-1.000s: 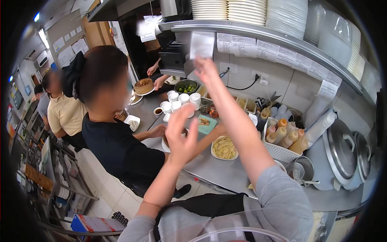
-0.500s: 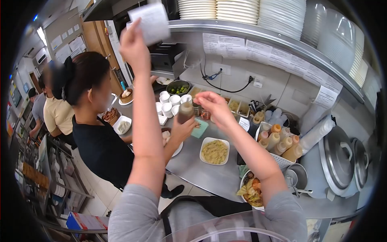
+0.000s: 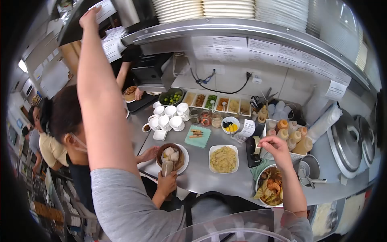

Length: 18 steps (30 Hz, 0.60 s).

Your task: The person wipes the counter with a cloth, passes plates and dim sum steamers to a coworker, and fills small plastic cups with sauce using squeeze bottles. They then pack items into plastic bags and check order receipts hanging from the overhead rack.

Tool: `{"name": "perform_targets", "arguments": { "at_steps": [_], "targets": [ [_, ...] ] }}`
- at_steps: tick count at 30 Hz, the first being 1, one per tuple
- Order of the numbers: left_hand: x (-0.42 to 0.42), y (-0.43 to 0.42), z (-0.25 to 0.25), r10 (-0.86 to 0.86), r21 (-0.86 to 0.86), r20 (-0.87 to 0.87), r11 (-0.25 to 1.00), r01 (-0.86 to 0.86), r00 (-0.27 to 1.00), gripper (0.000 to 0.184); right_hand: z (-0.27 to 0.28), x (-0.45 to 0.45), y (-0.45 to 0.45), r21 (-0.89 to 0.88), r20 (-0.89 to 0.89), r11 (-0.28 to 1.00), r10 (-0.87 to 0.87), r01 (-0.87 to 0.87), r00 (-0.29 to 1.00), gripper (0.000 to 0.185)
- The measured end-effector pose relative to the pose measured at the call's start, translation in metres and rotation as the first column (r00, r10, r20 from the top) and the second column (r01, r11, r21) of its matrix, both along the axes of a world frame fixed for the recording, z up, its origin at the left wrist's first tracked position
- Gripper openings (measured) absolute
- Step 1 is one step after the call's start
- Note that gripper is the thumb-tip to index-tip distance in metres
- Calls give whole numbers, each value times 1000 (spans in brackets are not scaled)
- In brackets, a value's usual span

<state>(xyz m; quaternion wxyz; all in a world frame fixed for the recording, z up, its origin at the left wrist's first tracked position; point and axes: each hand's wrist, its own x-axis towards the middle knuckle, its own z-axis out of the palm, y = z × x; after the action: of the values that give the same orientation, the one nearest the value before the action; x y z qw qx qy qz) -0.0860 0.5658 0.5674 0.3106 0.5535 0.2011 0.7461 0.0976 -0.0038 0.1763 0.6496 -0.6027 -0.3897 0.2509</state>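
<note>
Left hand [image 3: 89,18] pinches paper slip [image 3: 105,11], left of shelf [image 3: 225,23]; right hand [image 3: 278,150] half-curled below shelf, hold unclear. Likely slip-placing; next calls for steady pinch.

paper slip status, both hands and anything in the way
Left hand raised, gripping paper slip. Right hand curled, nothing visible in it. Co-worker close at left.

Pale tiled wall [image 3: 276,76]: right of and below the raised grip [image 3: 90,17], fitted with a socket [image 3: 219,69]. Metal shelf [image 3: 258,24]: right of the grip, running along that wall. Steel counter [image 3: 197,163]: well below and right. Ceiling light [image 3: 23,65]: lit, left of and lower than the grip. Same side: far wall [image 3: 45,49], posted with papers [image 3: 55,76].
</note>
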Motion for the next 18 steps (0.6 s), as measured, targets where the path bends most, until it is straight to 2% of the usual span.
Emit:
{"name": "perform_targets", "arguments": {
  "at_steps": [2,3,5,7,9,11,12,13,14,15,16,18],
  "targets": [
    [4,34,11,-71,-48,-147,997,64,987,44,-13,-2,-6,-17,-116,999,-49,48,992,10],
    [5,26,17,-128,-133,-210,986,102,969,30,-19,-4,-9,-14,-120,998,-69,68,990,10],
    [8,56,28,-83,-158,-484,987,6,871,23,-30,-9,-13,-80,-169,991,-121,109,978,10],
    [9,73,33,-102,-223,-636,973,-56,765,19,-44,-9,-14,-82,-150,989,-137,126,979,10],
    [12,81,27,-109,-228,-676,971,-67,729,16,-51,-9,-14,-80,-165,988,-142,130,976,10],
    [12,73,27,-202,-353,-668,933,-66,716,16,-51,-10,-11,-87,-172,987,-147,133,974,10],
    [13,64,21,-211,-414,-613,907,-82,761,16,-49,-11,-9,-107,-153,986,-143,128,978,10],
    [11,90,6,-212,-420,-617,903,-90,758,16,-48,-14,-8,-128,-140,985,-136,119,981,10],
    [8,135,-16,-252,-403,-800,898,-177,544,21,-45,-16,-5,-136,-157,986,-116,94,981,10],
    [4,158,-29,-289,-364,-913,896,-253,289,26,-45,-19,-3,-141,-161,986,-110,87,981,10],
    [0,138,-39,-290,-366,-912,894,-258,289,26,-44,-22,-1,-167,-117,984,-88,68,989,11],
    [-1,93,-59,-222,-328,-802,940,-97,555,17,-45,-28,2,-164,-21,985,-61,56,998,11]
  ]
}}
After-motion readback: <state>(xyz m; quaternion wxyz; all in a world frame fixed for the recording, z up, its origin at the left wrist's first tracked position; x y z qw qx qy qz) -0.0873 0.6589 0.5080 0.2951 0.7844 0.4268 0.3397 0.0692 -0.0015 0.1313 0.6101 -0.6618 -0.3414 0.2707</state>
